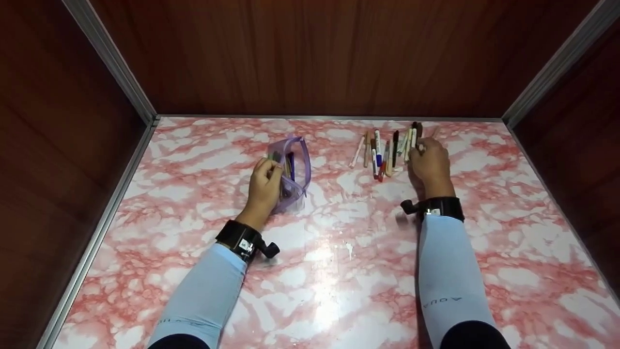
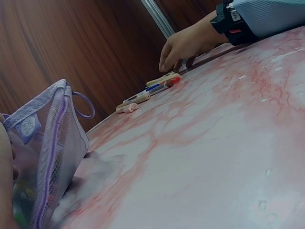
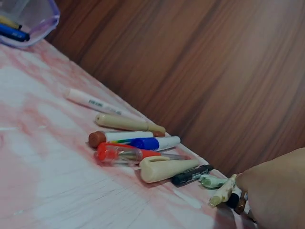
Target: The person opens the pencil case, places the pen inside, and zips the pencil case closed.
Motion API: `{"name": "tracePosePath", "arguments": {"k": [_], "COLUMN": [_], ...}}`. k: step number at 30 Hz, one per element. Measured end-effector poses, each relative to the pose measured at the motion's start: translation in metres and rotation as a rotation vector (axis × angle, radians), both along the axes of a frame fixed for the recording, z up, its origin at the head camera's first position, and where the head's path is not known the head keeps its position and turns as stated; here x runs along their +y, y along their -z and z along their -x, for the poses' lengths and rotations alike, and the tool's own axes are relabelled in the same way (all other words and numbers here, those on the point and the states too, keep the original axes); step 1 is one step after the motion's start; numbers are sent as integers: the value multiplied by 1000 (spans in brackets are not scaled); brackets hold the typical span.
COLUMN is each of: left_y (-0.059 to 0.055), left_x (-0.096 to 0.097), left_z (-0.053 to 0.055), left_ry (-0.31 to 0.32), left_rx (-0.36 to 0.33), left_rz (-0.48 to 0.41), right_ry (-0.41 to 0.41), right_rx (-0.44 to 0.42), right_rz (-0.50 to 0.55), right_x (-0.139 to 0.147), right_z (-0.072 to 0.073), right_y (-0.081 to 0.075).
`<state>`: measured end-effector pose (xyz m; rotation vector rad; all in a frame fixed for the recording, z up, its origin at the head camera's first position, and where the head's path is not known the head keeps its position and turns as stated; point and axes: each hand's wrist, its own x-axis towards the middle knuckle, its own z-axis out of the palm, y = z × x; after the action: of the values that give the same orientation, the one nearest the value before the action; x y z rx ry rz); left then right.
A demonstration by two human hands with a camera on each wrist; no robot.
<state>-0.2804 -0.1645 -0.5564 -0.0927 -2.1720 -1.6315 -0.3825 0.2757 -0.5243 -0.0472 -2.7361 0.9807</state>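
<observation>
A translucent purple mesh pencil case [image 1: 307,165] lies at the centre left with its zipped mouth apart and several pens inside. My left hand [image 1: 265,184] grips its left edge between thumb and fingers. To the right, a loose row of pens and markers [image 3: 162,143] lies near the back wall. My right hand [image 1: 431,162] is bent down over the right end of that row, its fingertips by a pale yellow pen [image 3: 222,193] and dark-capped pens [image 1: 414,130]. The back of the hand hides its fingertips in the right wrist view, so whether they pinch a pen is unclear.
A pink and white marbled table [image 1: 339,271] carries everything. Dark wood panels [image 1: 319,58] rise at the back and both sides, framed by grey metal strips [image 1: 111,53]. A white pen [image 1: 357,151] marks the row's left end, apart from the case.
</observation>
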Motion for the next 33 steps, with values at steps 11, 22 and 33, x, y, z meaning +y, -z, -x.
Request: {"name": "tracePosePath", "arguments": {"k": [11,22,33], "left_y": [-1,-1,-1], "left_x": [-1,0,-1], "left_z": [-1,-2,-2], "left_ry": [-3,2,1], "left_rx": [-10,9,-1], "left_rz": [24,23,48], "right_ry": [40,194,229], "right_rx": [-111,-234,-285], "right_rz": [-55,-3,61], "right_x": [-4,6,16], "right_z": [-2,-5,-10], "right_y": [-3,-13,-16]}}
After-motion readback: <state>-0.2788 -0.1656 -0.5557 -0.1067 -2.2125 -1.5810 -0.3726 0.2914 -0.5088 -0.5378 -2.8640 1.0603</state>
